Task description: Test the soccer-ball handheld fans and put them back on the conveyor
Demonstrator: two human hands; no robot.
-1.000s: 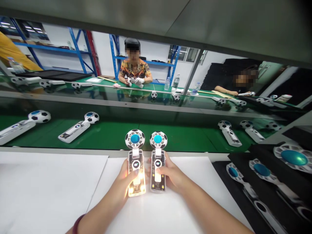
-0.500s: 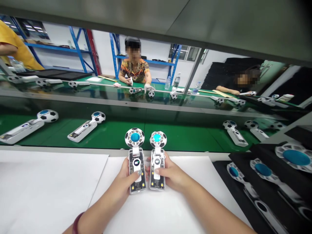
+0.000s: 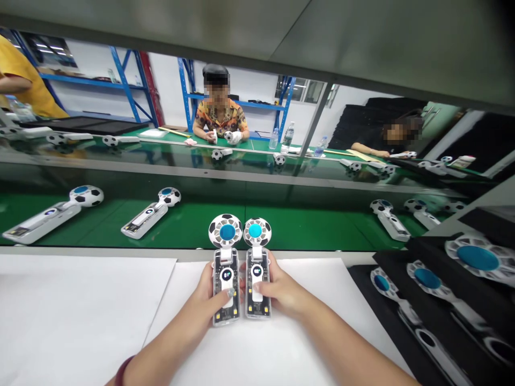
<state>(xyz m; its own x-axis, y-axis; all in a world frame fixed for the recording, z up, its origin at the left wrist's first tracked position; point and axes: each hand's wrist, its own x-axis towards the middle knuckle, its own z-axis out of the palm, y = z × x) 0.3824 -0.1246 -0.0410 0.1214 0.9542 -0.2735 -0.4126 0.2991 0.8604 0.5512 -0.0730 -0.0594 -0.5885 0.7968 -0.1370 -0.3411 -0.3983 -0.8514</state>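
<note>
My left hand (image 3: 208, 298) is closed round a handheld fan (image 3: 226, 231) with a football-patterned round head, blue centre and clear body. Its thumb lies on the white strip beneath a small round display that seems to read 01. In my right hand (image 3: 284, 285) is a matching handheld fan (image 3: 256, 231), its display showing about 100 and the thumb pressed on its white strip. Both fans stand side by side, heads up and almost touching, above a white sheet (image 3: 298, 343). The fingers behind the bodies are mostly hidden.
Several similar fans lie on the green belt (image 3: 281, 214) ahead, left and right. Black foam trays (image 3: 386, 321) with more fans are stacked at my right. A shelf (image 3: 257, 27) hangs overhead. Across the belt sits a co-worker (image 3: 220, 115); other people are at both sides.
The left fan's display has gone from about 100 to about 01. The two fan heads are closer together. Left belt fans appear slightly farther right. The co-worker opposite has lifted a ball-headed fan.
</note>
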